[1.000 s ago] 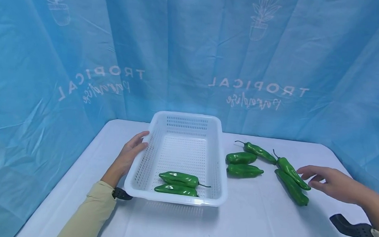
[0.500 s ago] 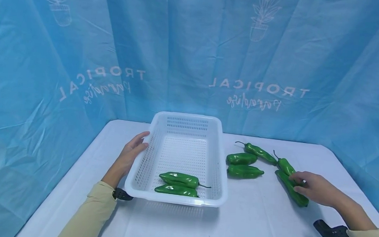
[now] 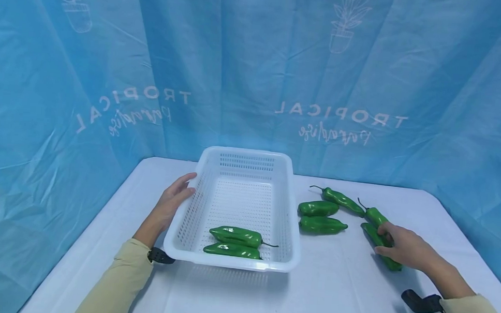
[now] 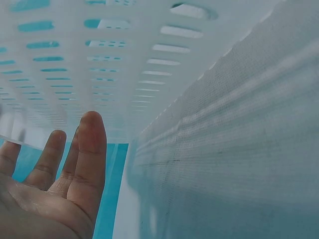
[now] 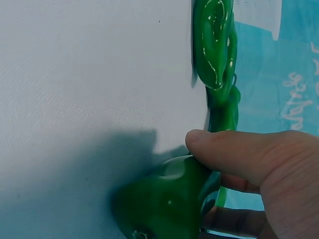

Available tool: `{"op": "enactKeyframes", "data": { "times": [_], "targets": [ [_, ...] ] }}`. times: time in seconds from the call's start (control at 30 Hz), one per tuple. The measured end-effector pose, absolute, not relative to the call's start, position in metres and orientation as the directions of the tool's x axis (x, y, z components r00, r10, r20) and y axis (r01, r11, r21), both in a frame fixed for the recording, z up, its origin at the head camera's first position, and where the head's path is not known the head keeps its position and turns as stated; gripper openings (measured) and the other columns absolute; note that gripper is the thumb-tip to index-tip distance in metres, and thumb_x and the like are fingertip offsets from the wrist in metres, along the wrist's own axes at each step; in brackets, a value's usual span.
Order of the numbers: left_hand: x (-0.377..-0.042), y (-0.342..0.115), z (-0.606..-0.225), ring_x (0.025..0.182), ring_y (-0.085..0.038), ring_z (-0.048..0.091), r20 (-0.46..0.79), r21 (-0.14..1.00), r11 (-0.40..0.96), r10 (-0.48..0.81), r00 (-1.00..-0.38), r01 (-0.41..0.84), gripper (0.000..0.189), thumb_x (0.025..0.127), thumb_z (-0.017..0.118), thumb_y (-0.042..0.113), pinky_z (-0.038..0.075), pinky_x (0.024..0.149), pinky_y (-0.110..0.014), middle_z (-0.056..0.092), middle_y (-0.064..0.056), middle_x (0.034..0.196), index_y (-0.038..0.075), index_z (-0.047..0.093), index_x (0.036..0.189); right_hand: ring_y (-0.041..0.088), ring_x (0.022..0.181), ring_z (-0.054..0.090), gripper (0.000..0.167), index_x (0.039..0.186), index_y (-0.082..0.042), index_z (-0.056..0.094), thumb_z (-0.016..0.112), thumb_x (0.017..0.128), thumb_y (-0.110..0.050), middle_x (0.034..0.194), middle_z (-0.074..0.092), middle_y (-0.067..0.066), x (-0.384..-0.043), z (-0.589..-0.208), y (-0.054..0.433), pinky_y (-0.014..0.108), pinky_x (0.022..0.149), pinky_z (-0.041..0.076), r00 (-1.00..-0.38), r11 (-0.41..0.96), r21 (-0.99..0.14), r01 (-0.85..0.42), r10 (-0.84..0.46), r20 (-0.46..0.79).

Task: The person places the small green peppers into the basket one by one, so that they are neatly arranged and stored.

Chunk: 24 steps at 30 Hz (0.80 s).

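Note:
A white plastic basket with perforated walls sits on the table, two green peppers lying near its front end. At the basket's left rim, my left hand touches the side with thumb and fingers. In the left wrist view, the fingers extend straight up beside the perforated wall. My right hand reaches over a pair of peppers on the right. Its thumb and curled fingers grip the nearer green pepper, partly hiding it. The other pepper lies directly behind, partly covered by the fingers.
Between the basket and my right hand lie three more green peppers, two short-looking ones close to the basket and a stemmed one behind. A blue printed curtain hangs around the white-covered table.
My right hand has come in from the right, down onto the pair of peppers, its thumb and fingers closing around the nearer one. The pair shifted slightly left. My left hand has stayed put.

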<state>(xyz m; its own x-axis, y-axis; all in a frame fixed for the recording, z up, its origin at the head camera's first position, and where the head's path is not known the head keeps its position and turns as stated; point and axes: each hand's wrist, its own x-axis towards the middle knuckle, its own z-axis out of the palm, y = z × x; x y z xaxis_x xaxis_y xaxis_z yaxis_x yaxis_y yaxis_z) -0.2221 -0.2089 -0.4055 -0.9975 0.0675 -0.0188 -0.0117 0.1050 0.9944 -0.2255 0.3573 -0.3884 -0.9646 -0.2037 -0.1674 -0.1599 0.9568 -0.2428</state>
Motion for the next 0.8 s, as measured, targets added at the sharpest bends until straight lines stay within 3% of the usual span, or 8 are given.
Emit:
{"op": "enactKeyframes", "data": {
  "times": [0.37, 0.5, 0.67, 0.8],
  "targets": [
    [-0.2232, -0.2087, -0.4051, 0.135, -0.042, 0.049, -0.012, 0.996, 0.092, 0.060, -0.998, -0.006, 0.056, 0.103, 0.049, 0.033, 0.056, 0.098, -0.050, 0.032, -0.008, 0.161, 0.028, 0.029, 0.155, 0.023, 0.078, 0.054, 0.054, 0.114, 0.003, 0.055, 0.078, 0.083, -0.035, 0.092, 0.061, 0.017, -0.2258, -0.3877, 0.3546, 0.034, 0.059, 0.048, -0.965, 0.957, -0.246, -0.154, -0.199, -0.172],
    [-0.2241, -0.2092, -0.4064, 0.134, -0.042, 0.050, -0.009, 0.997, 0.080, 0.064, -0.998, -0.004, 0.056, 0.103, 0.049, 0.031, 0.056, 0.097, -0.047, 0.032, -0.009, 0.161, 0.027, 0.029, 0.155, 0.024, 0.079, 0.055, 0.048, 0.114, 0.003, 0.056, 0.077, 0.084, -0.029, 0.094, 0.062, 0.017, -0.2247, -0.3887, 0.3534, 0.036, 0.061, 0.048, -0.965, 0.949, -0.263, -0.175, -0.219, -0.145],
    [-0.2245, -0.2095, -0.4071, 0.134, -0.043, 0.050, 0.000, 0.997, 0.079, 0.074, -0.997, 0.006, 0.055, 0.104, 0.048, 0.031, 0.057, 0.096, -0.047, 0.034, -0.010, 0.160, 0.026, 0.029, 0.155, 0.037, 0.096, 0.063, 0.047, 0.130, 0.004, 0.048, 0.066, 0.091, -0.016, 0.111, 0.063, 0.028, -0.2214, -0.3892, 0.3550, 0.046, 0.071, 0.056, -0.944, 0.904, -0.363, -0.225, -0.294, -0.147],
    [-0.2244, -0.2098, -0.4071, 0.135, -0.044, 0.049, 0.006, 0.997, 0.074, 0.077, -0.997, 0.011, 0.056, 0.104, 0.048, 0.031, 0.055, 0.098, -0.051, 0.032, -0.010, 0.160, 0.026, 0.028, 0.155, 0.048, 0.111, 0.059, 0.048, 0.142, -0.004, 0.041, 0.053, 0.096, -0.008, 0.130, 0.052, 0.039, -0.2190, -0.3889, 0.3567, 0.049, 0.075, 0.056, -0.923, 0.876, -0.424, -0.231, -0.335, -0.190]
  ]
}}
